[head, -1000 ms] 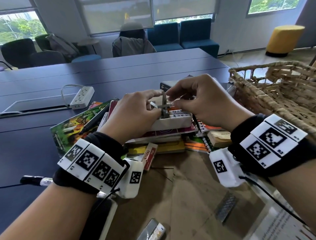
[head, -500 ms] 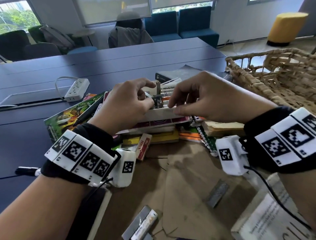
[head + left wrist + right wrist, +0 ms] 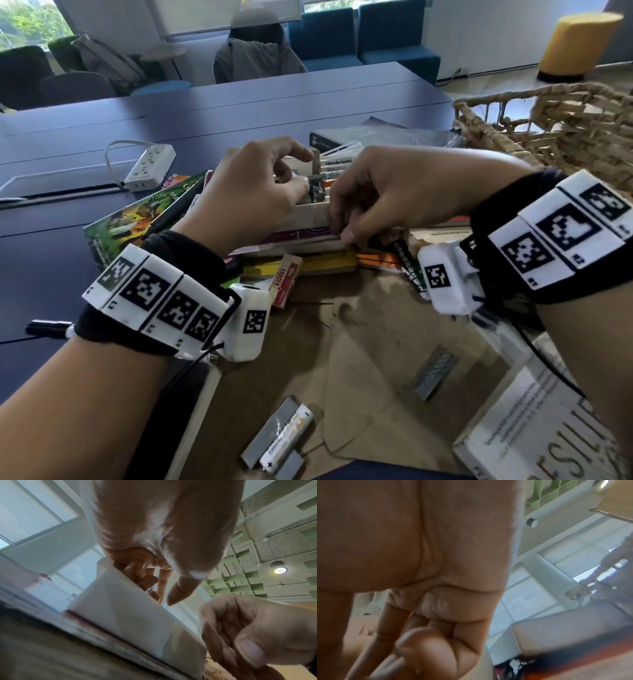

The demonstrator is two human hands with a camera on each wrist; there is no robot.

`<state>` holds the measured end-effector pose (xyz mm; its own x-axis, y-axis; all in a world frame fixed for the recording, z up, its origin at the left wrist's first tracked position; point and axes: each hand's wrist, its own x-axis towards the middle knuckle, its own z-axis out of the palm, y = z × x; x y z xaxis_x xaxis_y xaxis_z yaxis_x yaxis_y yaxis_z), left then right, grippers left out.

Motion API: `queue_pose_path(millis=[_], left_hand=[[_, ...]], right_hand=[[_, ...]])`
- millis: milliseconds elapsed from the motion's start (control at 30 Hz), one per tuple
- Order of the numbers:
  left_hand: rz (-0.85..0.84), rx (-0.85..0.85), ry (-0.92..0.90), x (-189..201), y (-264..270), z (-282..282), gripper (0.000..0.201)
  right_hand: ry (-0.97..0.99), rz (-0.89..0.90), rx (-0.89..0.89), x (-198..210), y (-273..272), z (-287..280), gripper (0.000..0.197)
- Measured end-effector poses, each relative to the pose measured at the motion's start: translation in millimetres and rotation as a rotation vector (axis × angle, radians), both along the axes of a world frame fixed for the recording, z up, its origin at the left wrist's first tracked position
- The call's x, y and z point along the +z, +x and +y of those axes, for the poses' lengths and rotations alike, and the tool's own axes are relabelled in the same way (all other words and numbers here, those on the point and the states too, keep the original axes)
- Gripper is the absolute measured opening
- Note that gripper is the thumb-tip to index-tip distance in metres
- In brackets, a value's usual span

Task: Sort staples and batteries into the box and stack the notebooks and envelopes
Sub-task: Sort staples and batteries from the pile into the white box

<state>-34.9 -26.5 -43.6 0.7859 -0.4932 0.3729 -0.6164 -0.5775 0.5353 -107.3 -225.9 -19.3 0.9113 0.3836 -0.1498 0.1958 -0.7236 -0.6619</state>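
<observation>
Dark blue tabletop (image 3: 239, 102) runs away toward the windows, with a woven basket (image 3: 548, 137) at the right and a heap of notebooks (image 3: 137, 219) in the middle. On top of that heap sits the small white box (image 3: 310, 214), its long axis lying left to right across the person's front. Both hands meet over it: the left hand (image 3: 253, 195) has its fingers curled at the box's left end, apparently pinching something small and metallic there, though what it is I cannot tell; the right hand (image 3: 387, 195) curls over the right end with its thumb against the near edge below the box, and whether it grips anything is unclear.

What remains to sort lies on the near side, toward the body, on the brown envelopes (image 3: 359, 342): an AA battery (image 3: 287, 438) resting on a grey staple strip (image 3: 270, 430), both slanting up to the right, and another staple strip (image 3: 434, 377) further right. By my judgement the left hand is nearer the battery, the right nearer the lone strip.
</observation>
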Motion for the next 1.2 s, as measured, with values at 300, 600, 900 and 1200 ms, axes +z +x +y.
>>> queue_pose_path(millis=[300,600,900,1200], left_hand=[[-0.02,-0.026,-0.04,9.5,-9.3,-6.8,0.013],[-0.094,-0.086,-0.197,41.9,-28.7,-13.9,0.005],[0.164,-0.365,0.424,39.3,-71.8,12.8,0.02],[0.442,-0.452,1.055,12.3,-108.8,31.6,0.047]], right_hand=[[-0.13,0.02,0.059,18.7,-1.2,6.3,0.005],[-0.306,0.121,0.131,24.0,-26.3,21.8,0.005],[-0.628,0.227,0.201,17.0,-75.8,39.3,0.023],[-0.774,0.263,0.166,-0.6,-93.9,42.4,0.027]])
